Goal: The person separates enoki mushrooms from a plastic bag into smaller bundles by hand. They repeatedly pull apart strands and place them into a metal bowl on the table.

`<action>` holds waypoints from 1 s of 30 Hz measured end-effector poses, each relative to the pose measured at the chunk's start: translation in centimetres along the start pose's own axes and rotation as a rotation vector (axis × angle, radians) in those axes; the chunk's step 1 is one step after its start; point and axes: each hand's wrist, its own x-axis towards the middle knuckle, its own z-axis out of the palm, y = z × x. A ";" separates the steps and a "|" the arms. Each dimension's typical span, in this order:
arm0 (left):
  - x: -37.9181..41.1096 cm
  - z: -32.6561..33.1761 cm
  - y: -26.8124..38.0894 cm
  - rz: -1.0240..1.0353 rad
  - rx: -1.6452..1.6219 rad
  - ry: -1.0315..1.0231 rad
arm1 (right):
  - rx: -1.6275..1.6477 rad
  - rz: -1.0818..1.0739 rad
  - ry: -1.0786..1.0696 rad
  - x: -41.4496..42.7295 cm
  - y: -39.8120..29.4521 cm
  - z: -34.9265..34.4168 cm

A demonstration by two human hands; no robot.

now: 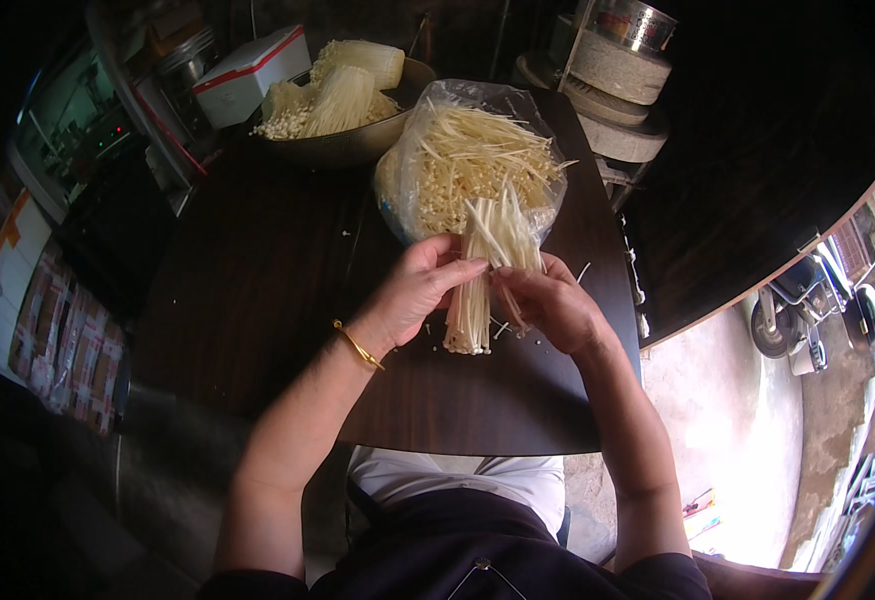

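Between my two hands is a bunch of pale enoki mushrooms (470, 319), caps pointing down towards me. My left hand (426, 281) grips the bunch from the left, thumb across the stems. From the right, my right hand (553, 300) holds a looser part of the stems, its thumb close to the left thumb. Just beyond the hands stands a clear plastic bag (448, 94) filled with loose enoki mushrooms (475, 161). Farther back on the left, a metal colander (347, 146) holds larger enoki clusters (343, 101).
The dark wooden table (257, 300) carries a few small mushroom scraps. A white box with red tape (253, 75) is behind the colander. Round stone slabs (617, 71) are stacked at the back right, with a metal pot (636, 22) on top. Taped cartons (69, 337) stand at the left.
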 end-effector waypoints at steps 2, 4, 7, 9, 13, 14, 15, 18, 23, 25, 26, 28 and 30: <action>0.1 -0.2 -0.1 0.001 0.007 -0.008 | 0.220 -0.058 -0.094 0.1 -0.2 -0.6; 0.2 -0.4 -0.1 -0.021 0.004 -0.025 | 0.362 -0.162 -0.187 0.1 -1.2 -1.7; 0.2 -0.3 0.3 -0.081 -0.137 -0.037 | 0.547 -0.281 -0.198 -0.4 -2.6 -2.0; 0.3 -0.4 0.0 -0.074 -0.213 -0.055 | 0.339 -0.251 0.073 -0.7 -3.1 -1.1; 0.2 -0.4 0.3 -0.086 -0.251 -0.110 | 0.143 -0.120 0.087 -0.2 -1.4 -1.3; 0.1 -0.3 0.4 -0.082 -0.237 -0.098 | 0.026 -0.097 0.101 -0.1 -1.1 -0.6; 0.1 -0.2 0.5 -0.077 -0.224 -0.085 | -0.092 -0.073 0.114 -0.2 -1.0 0.3; -0.1 0.1 0.9 -0.056 -0.187 -0.061 | -0.276 -0.067 0.152 -0.1 -0.4 1.5; -0.1 0.1 0.7 -0.027 -0.173 -0.042 | -0.251 -0.055 0.171 -0.3 -0.4 1.6; 0.0 0.0 0.6 -0.022 -0.164 -0.047 | -0.267 -0.057 0.130 -0.4 -0.5 1.0; -0.1 0.0 0.7 -0.026 -0.163 -0.048 | -0.254 -0.049 0.106 -0.4 -0.7 0.9; -0.1 0.1 0.8 -0.034 -0.160 -0.051 | -0.227 -0.033 0.061 -0.5 -0.9 0.7; -0.2 0.3 0.9 -0.042 -0.134 -0.039 | -0.268 -0.027 0.088 -0.4 -0.6 0.7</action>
